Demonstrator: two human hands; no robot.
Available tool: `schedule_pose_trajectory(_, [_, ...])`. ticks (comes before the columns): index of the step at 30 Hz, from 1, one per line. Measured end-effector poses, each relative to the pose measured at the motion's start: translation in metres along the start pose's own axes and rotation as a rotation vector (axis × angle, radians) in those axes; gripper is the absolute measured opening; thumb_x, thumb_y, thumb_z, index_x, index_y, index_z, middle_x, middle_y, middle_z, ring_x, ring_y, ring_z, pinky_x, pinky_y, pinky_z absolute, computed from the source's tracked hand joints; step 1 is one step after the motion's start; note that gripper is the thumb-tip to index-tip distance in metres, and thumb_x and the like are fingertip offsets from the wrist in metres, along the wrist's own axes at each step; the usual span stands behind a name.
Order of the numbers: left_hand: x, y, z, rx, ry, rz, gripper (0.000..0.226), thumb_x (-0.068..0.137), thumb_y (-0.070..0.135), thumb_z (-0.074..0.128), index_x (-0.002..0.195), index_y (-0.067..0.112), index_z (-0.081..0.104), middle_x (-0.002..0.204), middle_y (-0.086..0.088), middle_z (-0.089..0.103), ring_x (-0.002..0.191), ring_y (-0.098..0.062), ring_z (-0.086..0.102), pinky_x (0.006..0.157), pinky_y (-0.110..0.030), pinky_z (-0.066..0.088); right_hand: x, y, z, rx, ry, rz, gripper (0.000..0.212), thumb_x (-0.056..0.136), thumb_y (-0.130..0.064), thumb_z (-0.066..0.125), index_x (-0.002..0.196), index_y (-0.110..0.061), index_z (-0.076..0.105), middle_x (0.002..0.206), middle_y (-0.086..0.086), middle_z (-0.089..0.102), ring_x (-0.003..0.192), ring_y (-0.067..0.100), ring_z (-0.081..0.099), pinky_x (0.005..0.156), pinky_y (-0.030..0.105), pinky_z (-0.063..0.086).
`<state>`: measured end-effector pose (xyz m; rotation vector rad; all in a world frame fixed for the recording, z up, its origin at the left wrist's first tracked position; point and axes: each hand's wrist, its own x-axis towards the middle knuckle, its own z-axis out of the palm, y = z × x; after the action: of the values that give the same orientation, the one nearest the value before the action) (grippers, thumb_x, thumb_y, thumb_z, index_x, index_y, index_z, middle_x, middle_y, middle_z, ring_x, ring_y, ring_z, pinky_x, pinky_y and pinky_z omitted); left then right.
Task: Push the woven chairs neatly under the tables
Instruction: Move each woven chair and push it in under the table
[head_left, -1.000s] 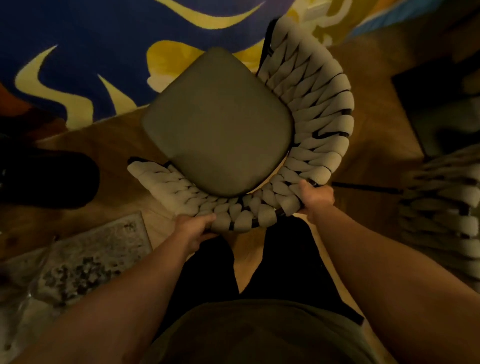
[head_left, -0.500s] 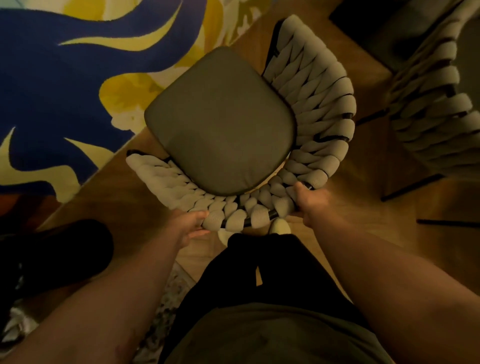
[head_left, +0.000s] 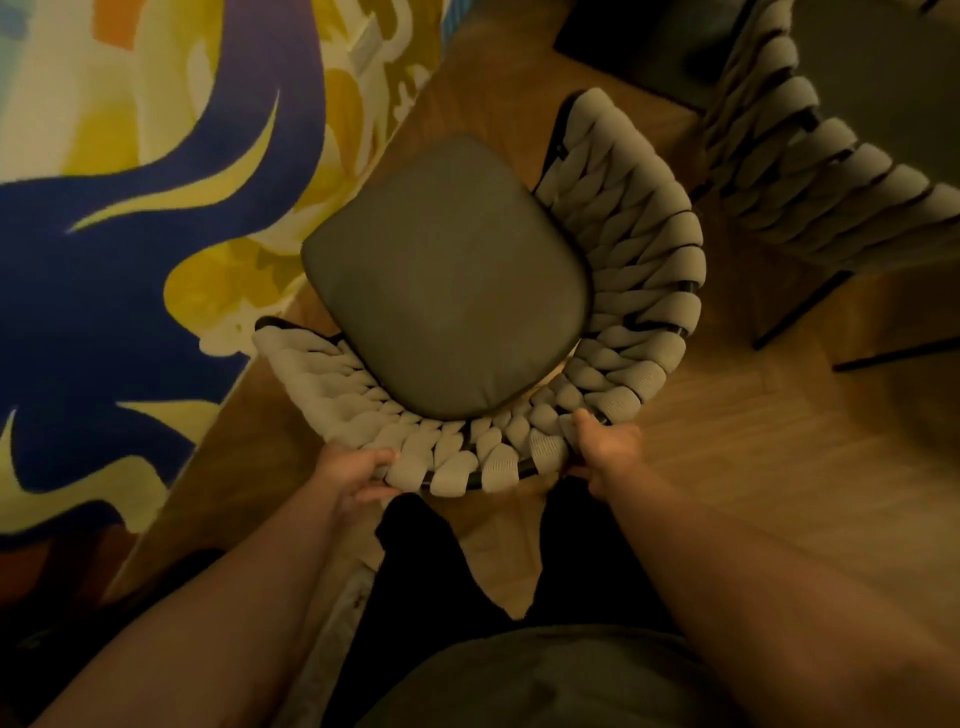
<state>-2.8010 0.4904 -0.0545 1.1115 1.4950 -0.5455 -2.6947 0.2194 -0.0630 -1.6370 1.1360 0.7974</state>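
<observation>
On the wooden floor (head_left: 753, 441), at the edge of a patterned rug (head_left: 104, 260), the woven chair (head_left: 639, 291) stands directly ahead of the person. Its open front faces away and slightly left, and a second woven chair (head_left: 831, 171) stands to the right. The left hand (head_left: 353, 475) and right hand (head_left: 605, 449) are clamped on the backrest's rear rim, about equally near, so any push would run along the seat's front-to-back line; no bench is plainly discernible.

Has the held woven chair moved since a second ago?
Yes. The woven chair has drawn back off the patterned rug, toward the second chair.
</observation>
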Motion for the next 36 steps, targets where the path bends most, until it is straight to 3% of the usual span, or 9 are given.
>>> schedule_pose_trajectory(5, [0.012,0.034,-0.040,0.124,-0.045,0.039,0.058,0.087,-0.002,0.070,0.140,0.002,0.046,0.133,-0.022,0.057,0.109,-0.039,0.064,0.049,-0.039,0.060,-0.020,0.025,0.040,0.087,0.093,0.021,0.071,0.064,-0.045,0.079,0.120,-0.005,0.059,0.113,0.012,0.065,0.101,0.034,0.064,0.079,0.054,0.060])
schedule_pose_trajectory(10, [0.025,0.074,-0.078,0.283,-0.088,0.091,0.052,0.088,-0.003,0.069,0.135,0.001,0.049,0.125,-0.022,0.060,0.102,-0.036,0.065,0.054,-0.042,0.062,-0.040,0.044,0.088,0.253,0.117,0.067,0.037,0.089,-0.029,0.072,0.115,-0.006,0.058,0.108,0.011,0.061,0.097,0.033,0.063,0.055,0.040,0.059])
schedule_pose_trajectory(14, [0.034,0.105,-0.107,0.396,-0.078,0.107,0.048,0.088,-0.002,0.069,0.131,0.000,0.050,0.115,-0.024,0.063,0.099,-0.037,0.067,0.057,-0.044,0.062,-0.053,0.059,0.129,0.310,0.110,0.085,0.046,0.079,-0.040,0.073,0.108,-0.008,0.059,0.109,0.011,0.062,0.094,0.036,0.063,0.064,0.049,0.062])
schedule_pose_trajectory(18, [0.051,0.125,-0.128,0.397,0.033,0.227,0.047,0.083,0.003,0.076,0.126,0.001,0.056,0.111,-0.020,0.066,0.089,-0.033,0.069,0.046,-0.035,0.058,-0.041,0.080,0.166,0.279,0.060,0.088,0.051,0.065,-0.054,0.067,0.093,-0.012,0.058,0.104,0.014,0.064,0.090,0.038,0.064,0.075,0.056,0.060])
schedule_pose_trajectory(22, [0.053,0.117,-0.127,0.379,0.263,0.395,0.061,0.082,0.013,0.080,0.136,0.012,0.052,0.128,-0.015,0.062,0.107,-0.034,0.064,0.066,-0.040,0.060,-0.074,0.069,0.163,0.124,-0.003,0.057,0.054,0.081,-0.059,0.061,0.095,-0.008,0.062,0.095,0.015,0.068,0.080,0.037,0.071,0.069,0.052,0.062])
schedule_pose_trajectory(26, [0.020,0.083,-0.111,0.640,0.484,0.752,0.045,0.088,0.020,0.069,0.130,0.021,0.054,0.136,-0.005,0.045,0.115,-0.022,0.051,0.092,-0.040,0.050,-0.094,0.080,0.123,-0.590,0.061,-0.357,0.066,0.089,-0.070,0.040,0.068,-0.011,0.061,0.065,0.008,0.064,0.060,0.027,0.063,0.055,0.037,0.052])
schedule_pose_trajectory(30, [0.015,0.068,-0.088,1.163,0.127,1.051,0.010,0.097,0.035,0.056,0.098,0.026,0.059,0.106,0.008,0.047,0.102,-0.015,0.050,0.088,-0.037,0.047,-0.086,0.065,0.097,-1.054,0.246,-0.873,0.048,0.100,-0.047,0.041,0.065,-0.018,0.053,0.057,-0.002,0.049,0.053,0.018,0.049,0.049,0.030,0.039])
schedule_pose_trajectory(32, [0.027,0.067,-0.075,1.362,-0.012,1.033,0.025,0.096,0.041,0.052,0.077,0.026,0.055,0.091,0.005,0.051,0.097,-0.020,0.052,0.087,-0.038,0.043,-0.065,0.051,0.089,-1.182,0.202,-1.103,0.047,0.100,-0.042,0.035,0.064,-0.018,0.053,0.057,-0.003,0.046,0.052,0.017,0.046,0.048,0.029,0.035])
schedule_pose_trajectory(36, [0.051,0.058,-0.058,1.526,0.185,1.164,0.037,0.091,0.055,0.044,0.065,0.029,0.051,0.080,0.008,0.056,0.086,-0.015,0.050,0.081,-0.038,0.039,-0.026,0.020,0.080,-1.332,0.164,-1.439,0.034,0.094,-0.039,0.041,0.064,-0.023,0.043,0.061,-0.006,0.039,0.059,0.014,0.037,0.051,0.028,0.029])
